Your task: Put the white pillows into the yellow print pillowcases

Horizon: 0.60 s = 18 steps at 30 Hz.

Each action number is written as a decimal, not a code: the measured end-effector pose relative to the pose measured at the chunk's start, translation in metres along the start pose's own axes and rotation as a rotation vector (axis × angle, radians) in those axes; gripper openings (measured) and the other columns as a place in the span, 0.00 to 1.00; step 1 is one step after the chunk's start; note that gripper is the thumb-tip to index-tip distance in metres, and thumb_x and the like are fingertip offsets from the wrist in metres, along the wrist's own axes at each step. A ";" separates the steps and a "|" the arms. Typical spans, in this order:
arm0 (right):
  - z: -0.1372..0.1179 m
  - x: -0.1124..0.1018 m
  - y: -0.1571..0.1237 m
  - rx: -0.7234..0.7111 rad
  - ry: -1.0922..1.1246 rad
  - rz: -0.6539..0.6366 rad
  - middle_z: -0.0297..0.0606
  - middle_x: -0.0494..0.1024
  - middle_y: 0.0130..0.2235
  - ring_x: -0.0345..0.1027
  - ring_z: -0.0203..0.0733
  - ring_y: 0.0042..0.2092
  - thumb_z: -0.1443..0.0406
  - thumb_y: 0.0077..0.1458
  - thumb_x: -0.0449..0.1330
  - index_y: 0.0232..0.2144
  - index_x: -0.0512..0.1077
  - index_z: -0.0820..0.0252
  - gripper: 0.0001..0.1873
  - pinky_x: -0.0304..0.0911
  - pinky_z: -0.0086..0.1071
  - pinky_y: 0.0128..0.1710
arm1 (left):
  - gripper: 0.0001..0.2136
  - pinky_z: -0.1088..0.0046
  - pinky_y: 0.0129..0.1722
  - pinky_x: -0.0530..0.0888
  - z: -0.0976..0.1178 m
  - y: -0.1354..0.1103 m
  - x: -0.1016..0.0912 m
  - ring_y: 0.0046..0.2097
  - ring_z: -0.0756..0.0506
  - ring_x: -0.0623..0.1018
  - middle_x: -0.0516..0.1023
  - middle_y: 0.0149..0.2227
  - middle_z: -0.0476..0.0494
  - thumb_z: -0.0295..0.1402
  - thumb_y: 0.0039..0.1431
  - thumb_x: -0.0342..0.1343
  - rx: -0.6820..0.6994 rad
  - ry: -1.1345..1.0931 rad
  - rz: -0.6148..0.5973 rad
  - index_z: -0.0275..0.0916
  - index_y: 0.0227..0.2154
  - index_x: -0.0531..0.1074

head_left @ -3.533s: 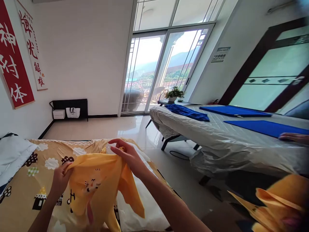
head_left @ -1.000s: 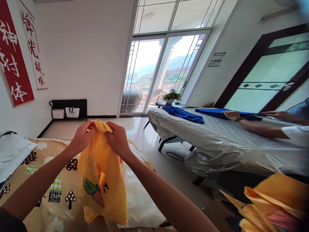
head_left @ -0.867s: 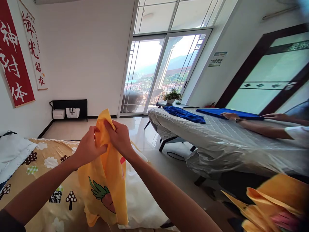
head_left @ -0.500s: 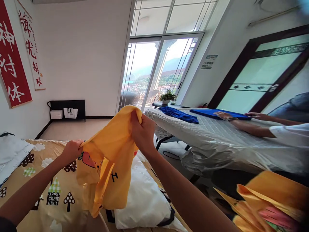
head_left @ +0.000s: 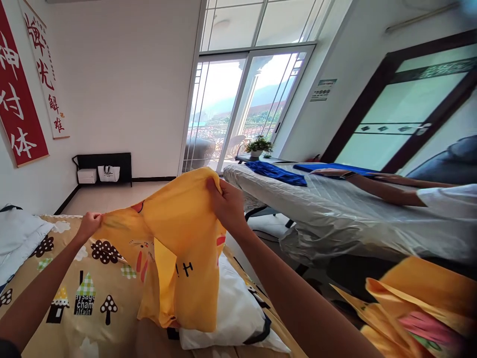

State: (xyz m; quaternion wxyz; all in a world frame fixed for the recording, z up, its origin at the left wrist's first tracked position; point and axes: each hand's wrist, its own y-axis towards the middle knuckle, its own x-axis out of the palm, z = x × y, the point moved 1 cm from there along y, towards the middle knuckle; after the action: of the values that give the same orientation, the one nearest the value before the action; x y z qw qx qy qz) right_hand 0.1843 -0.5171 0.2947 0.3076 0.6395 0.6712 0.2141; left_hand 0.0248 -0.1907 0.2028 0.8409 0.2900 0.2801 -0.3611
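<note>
My left hand (head_left: 89, 226) pinches one corner of a yellow cloth (head_left: 186, 214) printed with cartoon rabbits and dark letters. Its top edge is stretched across to my right hand (head_left: 228, 201), whose fingers and thumb are closed on the other upper corner. Below, the cloth hangs in loose folds with a gap between two layers. Behind its lower end lies a white pillow (head_left: 231, 311), partly hidden. Beneath my left arm spreads a beige bed sheet (head_left: 122, 293) with mushroom and house prints.
More folded yellow cloth (head_left: 421, 288) lies at lower right. On the right, a plastic-covered bed (head_left: 357, 214) bears a crumpled blue cloth (head_left: 276, 172) and a flat blue cloth (head_left: 335, 168), with another person's hand (head_left: 328, 172) at it. White bedding (head_left: 22, 238) lies at left.
My left hand has moved left and slightly down, my right hand slightly right, so the yellow cloth is spread wider. The other person's hand has moved left over the blue cloth.
</note>
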 end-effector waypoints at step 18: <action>-0.041 0.048 -0.058 0.200 0.485 -0.593 0.32 0.74 0.30 0.66 0.38 0.30 0.47 0.48 0.65 0.36 0.70 0.56 0.22 0.61 0.30 0.27 | 0.23 0.72 0.25 0.53 0.179 -0.041 -0.028 0.23 0.53 0.54 0.53 0.18 0.55 0.48 0.62 0.50 0.590 -0.186 -0.202 0.41 0.17 0.53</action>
State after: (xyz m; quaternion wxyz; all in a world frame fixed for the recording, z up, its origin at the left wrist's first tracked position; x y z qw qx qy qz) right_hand 0.1143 -0.4704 0.2775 0.1249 0.3757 0.8974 0.1946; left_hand 0.0239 -0.3246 0.3308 0.7026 0.4576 0.1128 -0.5331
